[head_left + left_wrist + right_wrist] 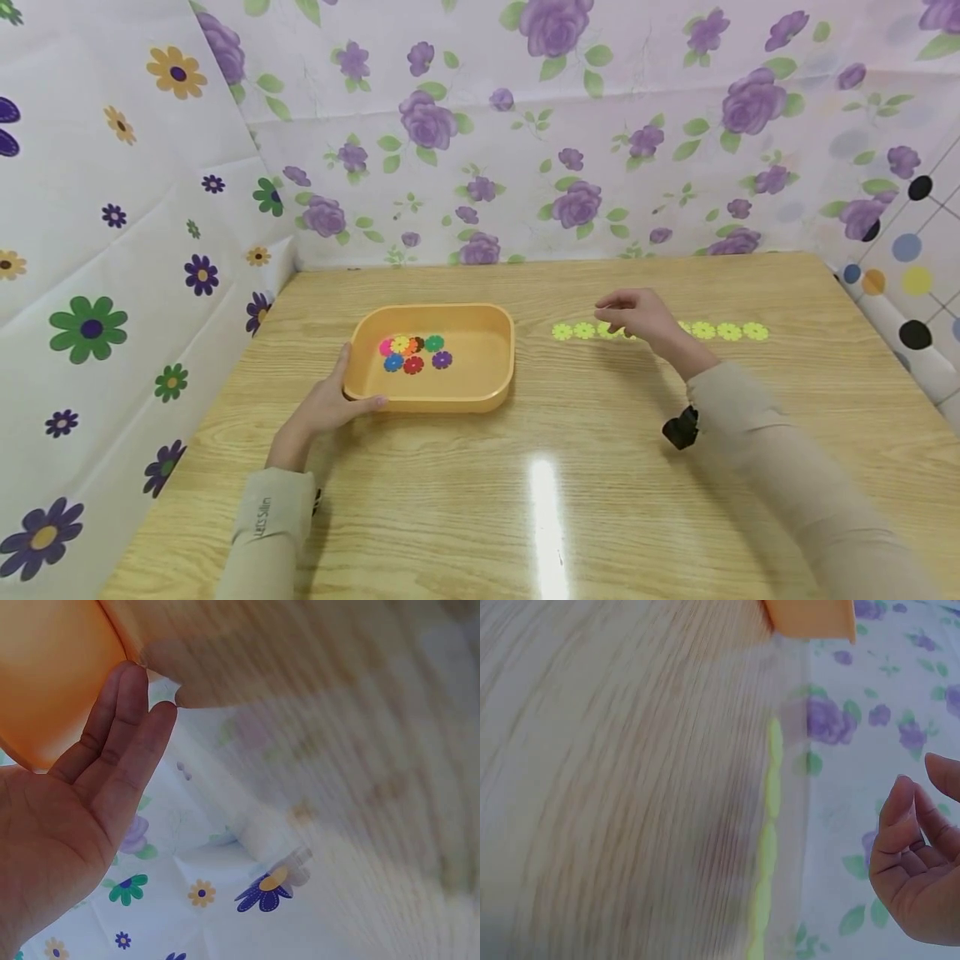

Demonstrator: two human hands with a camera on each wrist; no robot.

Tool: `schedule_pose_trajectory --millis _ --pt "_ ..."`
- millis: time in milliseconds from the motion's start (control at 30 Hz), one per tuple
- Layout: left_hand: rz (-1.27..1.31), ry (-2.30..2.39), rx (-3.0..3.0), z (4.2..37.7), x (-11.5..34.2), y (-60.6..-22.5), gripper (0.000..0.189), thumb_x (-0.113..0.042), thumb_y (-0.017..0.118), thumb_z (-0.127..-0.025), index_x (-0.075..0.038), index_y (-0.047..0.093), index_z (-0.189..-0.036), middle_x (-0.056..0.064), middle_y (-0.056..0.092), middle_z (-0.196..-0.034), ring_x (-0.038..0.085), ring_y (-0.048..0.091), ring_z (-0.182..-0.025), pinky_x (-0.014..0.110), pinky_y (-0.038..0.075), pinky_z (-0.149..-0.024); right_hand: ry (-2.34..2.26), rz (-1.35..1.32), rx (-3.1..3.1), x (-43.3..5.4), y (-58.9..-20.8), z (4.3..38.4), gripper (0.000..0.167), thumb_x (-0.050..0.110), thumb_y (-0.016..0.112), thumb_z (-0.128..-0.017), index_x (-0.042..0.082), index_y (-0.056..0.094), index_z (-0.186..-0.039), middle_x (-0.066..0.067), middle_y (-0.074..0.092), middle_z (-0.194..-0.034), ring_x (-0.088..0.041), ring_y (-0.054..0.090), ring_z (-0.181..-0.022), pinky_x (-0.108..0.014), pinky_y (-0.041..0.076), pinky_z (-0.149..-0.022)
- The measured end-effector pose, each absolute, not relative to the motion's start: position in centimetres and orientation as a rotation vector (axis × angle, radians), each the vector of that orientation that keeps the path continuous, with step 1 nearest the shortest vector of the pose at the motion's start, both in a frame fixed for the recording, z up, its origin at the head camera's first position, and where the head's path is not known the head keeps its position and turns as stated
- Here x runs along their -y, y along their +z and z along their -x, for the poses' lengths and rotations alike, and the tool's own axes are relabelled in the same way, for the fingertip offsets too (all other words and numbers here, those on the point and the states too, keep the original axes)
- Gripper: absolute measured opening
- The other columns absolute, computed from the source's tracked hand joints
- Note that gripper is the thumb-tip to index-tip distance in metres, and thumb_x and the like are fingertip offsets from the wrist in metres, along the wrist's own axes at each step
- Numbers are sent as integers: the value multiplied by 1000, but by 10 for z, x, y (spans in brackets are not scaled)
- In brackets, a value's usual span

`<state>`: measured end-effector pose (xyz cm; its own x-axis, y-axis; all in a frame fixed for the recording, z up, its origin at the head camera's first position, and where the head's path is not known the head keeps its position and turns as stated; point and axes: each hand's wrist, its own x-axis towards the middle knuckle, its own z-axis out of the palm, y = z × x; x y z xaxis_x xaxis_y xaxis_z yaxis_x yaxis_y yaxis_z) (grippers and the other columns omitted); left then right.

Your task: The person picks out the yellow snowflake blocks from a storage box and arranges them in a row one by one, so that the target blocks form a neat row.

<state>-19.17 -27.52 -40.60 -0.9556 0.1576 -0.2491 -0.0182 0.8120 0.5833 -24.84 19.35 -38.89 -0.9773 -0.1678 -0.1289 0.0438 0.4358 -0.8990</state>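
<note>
My left hand [330, 402] holds an orange plastic tub [465, 405] at its near left corner. Its thumb lies along the front wall and its fingers against the left side; the left wrist view shows these fingers [112, 742] nearly straight beside the tub. Small flower-shaped plastic pieces [412, 365] of several colours lie in the tub's left half. To the right, a row of yellow-green flower pieces [729, 332] runs along the table. Over the row's middle hovers my right hand [637, 317], partly hiding it. Its fingers are loosely bent, with a gap between thumb and forefinger and nothing held.
The wooden table [450, 500] meets a purple-flowered sheet [525, 167] at the back and another flowered sheet [135, 250] on the left. A dotted cloth [915, 275] hangs past the right edge. A black object [681, 428] is strapped at my right wrist.
</note>
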Motion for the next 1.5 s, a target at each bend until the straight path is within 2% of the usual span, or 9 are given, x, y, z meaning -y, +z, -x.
schedule_pose_trajectory --millis 100,200,467,700,833,1000,1133,1300,1500 --pt "-105 877 -2709 192 275 -406 117 -55 66 -75 -11 -18 -143 32 13 -144 46 28 -126 59 23 -100 -1591 146 -2469 -179 -386 249 35 23 59 -90 1 57 -117 -10 62 -95 -32 58 -82 -29 44 -59" --pt "-98 882 -2703 192 274 -405 116 -54 66 -74 -11 -16 -144 31 14 -145 45 29 -126 58 23 -100 -1600 193 -2468 -165 -383 250 33 22 59 -89 2 58 -116 -10 62 -90 -33 58 -81 -28 43 -57" --pt "-94 872 -2690 194 272 -403 118 -58 66 -73 -11 -17 -143 31 14 -145 45 28 -126 59 22 -101 -1623 281 -2452 -125 -377 252 30 19 61 -88 3 61 -113 -13 61 -89 -38 58 -83 -25 43 -54" --pt "-75 864 -2688 193 272 -403 117 -56 66 -74 -10 -17 -143 32 12 -145 47 26 -127 59 21 -100 -1628 318 -2409 -88 -380 253 28 14 64 -85 0 63 -109 -10 61 -85 -34 61 -77 -30 46 -57" --pt "-79 852 -2699 193 271 -403 116 -55 66 -75 -9 -16 -144 32 13 -144 47 26 -127 59 22 -100 -1646 354 -2395 -69 -382 254 28 11 65 -84 -2 63 -109 -10 62 -83 -32 62 -72 -27 44 -52" --pt "-88 857 -2696 193 271 -404 116 -54 66 -75 -8 -16 -144 32 13 -145 47 26 -127 59 21 -101 -1652 375 -2377 -50 -385 256 26 11 65 -84 -1 64 -107 -10 63 -82 -40 61 -79 -32 48 -54" --pt "-82 855 -2695 192 271 -403 115 -54 66 -76 -8 -15 -144 31 12 -145 45 27 -127 58 22 -101 -1611 354 -2405 -31 -387 258 27 13 67 -83 1 64 -106 -9 63 -82 -34 62 -75 -37 49 -58" --pt "-77 857 -2695 191 271 -402 116 -54 65 -76 -9 -17 -143 30 12 -145 44 29 -126 57 23 -101 -1531 359 -2452 -6 -391 260 33 15 70 -81 1 63 -110 -9 64 -83 -28 64 -71 -28 49 -57" --pt "-82 851 -2704 191 272 -401 115 -52 66 -76 -7 -16 -143 31 12 -145 45 28 -127 57 23 -101 -1391 443 -2521 21 -397 262 42 20 72 -78 2 61 -115 -8 65 -88 -25 62 -78 -25 49 -65"
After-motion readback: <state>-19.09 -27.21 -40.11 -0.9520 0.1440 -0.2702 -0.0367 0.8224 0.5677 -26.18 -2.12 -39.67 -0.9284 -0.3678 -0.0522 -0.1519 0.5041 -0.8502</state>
